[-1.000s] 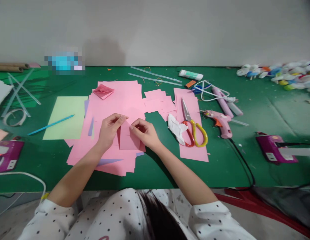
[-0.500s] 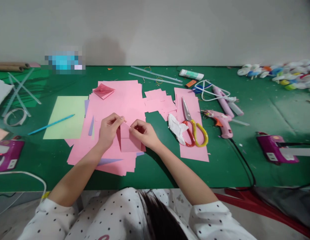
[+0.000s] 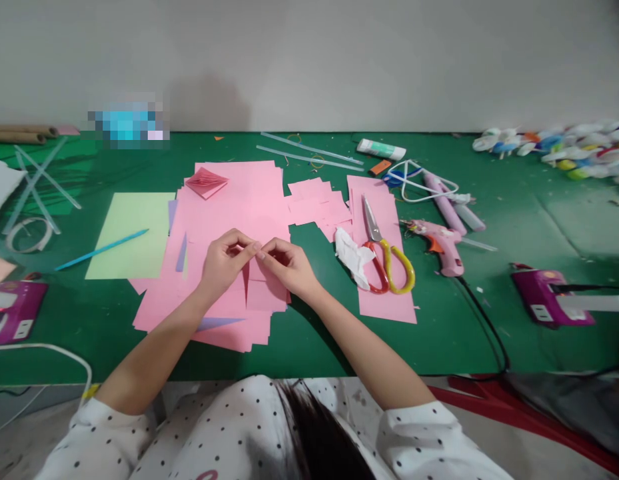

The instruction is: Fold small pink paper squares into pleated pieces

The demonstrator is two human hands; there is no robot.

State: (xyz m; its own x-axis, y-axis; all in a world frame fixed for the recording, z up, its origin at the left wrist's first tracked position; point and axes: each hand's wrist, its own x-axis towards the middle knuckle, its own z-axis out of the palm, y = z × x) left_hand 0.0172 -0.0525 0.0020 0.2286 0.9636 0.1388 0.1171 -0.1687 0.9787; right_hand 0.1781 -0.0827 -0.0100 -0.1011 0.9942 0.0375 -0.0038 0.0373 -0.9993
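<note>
Between my fingertips I hold a small piece of pink paper (image 3: 266,288) with a crease across it, raised a little above a stack of larger pink sheets (image 3: 239,193). My left hand (image 3: 230,259) pinches its upper edge, thumb and forefinger together. My right hand (image 3: 288,263) pinches the same edge, its fingertips meeting those of the left. The fingers cover the top of the piece. Behind my hands, on the stack, lies a folded pink paper fan shape (image 3: 206,182). Slips of purple paper (image 3: 181,253) poke out around the stack.
Small pink pieces (image 3: 316,203) lie right of the stack. Scissors (image 3: 374,230) rest on pink strips, with a pink glue gun (image 3: 442,243) and its cord beyond. At left, a blue pencil (image 3: 104,249) lies across green paper (image 3: 134,203). Clear glue sticks (image 3: 309,159) lie at the back.
My left hand has slid right along the paper's top edge until its fingertips meet those of my right hand. The paper has shifted and tilted slightly; my right hand has barely moved.
</note>
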